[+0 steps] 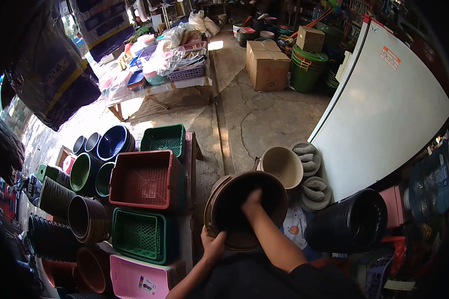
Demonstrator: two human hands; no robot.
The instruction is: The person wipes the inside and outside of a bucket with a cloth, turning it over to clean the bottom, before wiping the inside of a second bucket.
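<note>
A stack of nested brown buckets (pixel 279 219) tilts in front of my body, its wide mouth facing up toward me. My left hand (pixel 213 245) is closed around the rim at the lower left, thumb on the near side. My right hand (pixel 253 200) reaches down inside the dark mouth of the top bucket; its fingers are lost in shadow, so I cannot make out what they touch. Just beyond the stack stands a beige bucket (pixel 283 169). Two grey stone mortars (pixel 316 193) with pestles sit to its right.
On my left are a red basket (pixel 140 179), a green basket (pixel 139 235), a pink basket (pixel 129 266) and stacked pots (pixel 85 219). A white panel (pixel 384 94) and a black bin (pixel 351 219) stand at right. Farther off are a goods table (pixel 184 82) and a cardboard box (pixel 268 65).
</note>
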